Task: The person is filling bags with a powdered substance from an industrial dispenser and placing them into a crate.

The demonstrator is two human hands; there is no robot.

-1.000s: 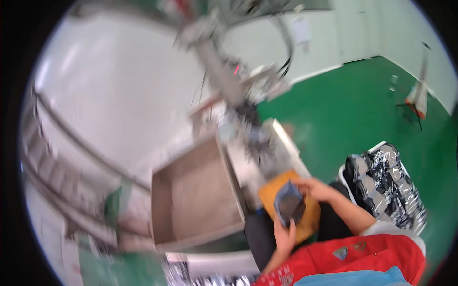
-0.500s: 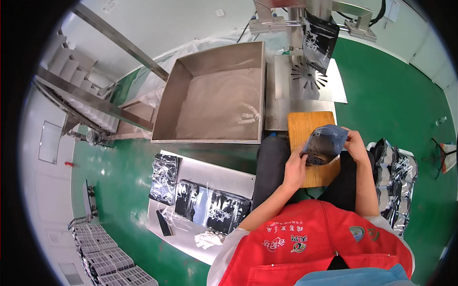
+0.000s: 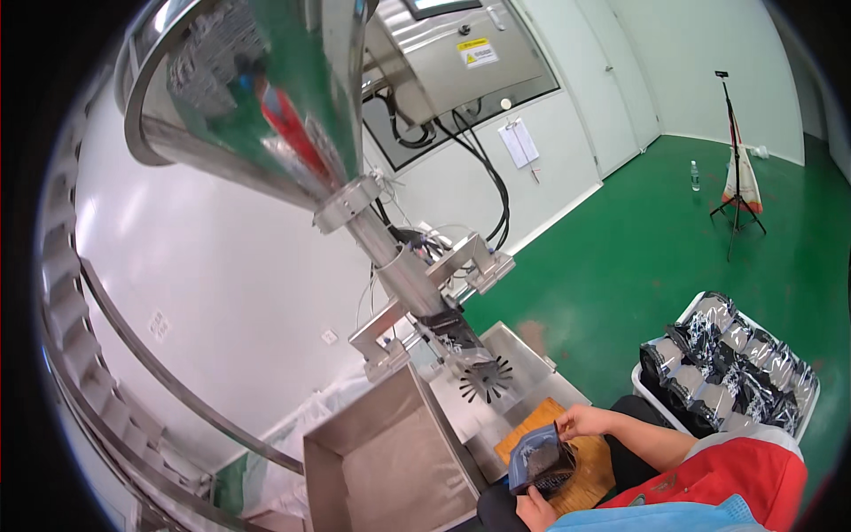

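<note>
Both of my hands hold a dark plastic pouch [image 3: 539, 461] with a greyish-blue see-through part. My left hand [image 3: 534, 510], cut off by the lower edge of the view, pinches its near side. Fingers of my right hand [image 3: 581, 422] close on its upper right edge. The pouch is tilted above a wooden board [image 3: 596, 470]. Beyond it, another black pouch [image 3: 450, 332] hangs at the outlet of a steel filling machine [image 3: 390, 253], over a slotted disc [image 3: 486, 379].
A steel bin [image 3: 362, 417] holding powder stands left of the board. To the right, a white crate [image 3: 640, 383] carries several filled pouches [image 3: 736, 355]. A tripod [image 3: 735, 199] and a water bottle [image 3: 694, 176] stand farther off. A large conical hopper [image 3: 257, 97] looms at upper left.
My view has swung up and to the right, so the hopper, tripod and crate show more fully. The pouch stays in both hands; the side table with pouches is out of view.
</note>
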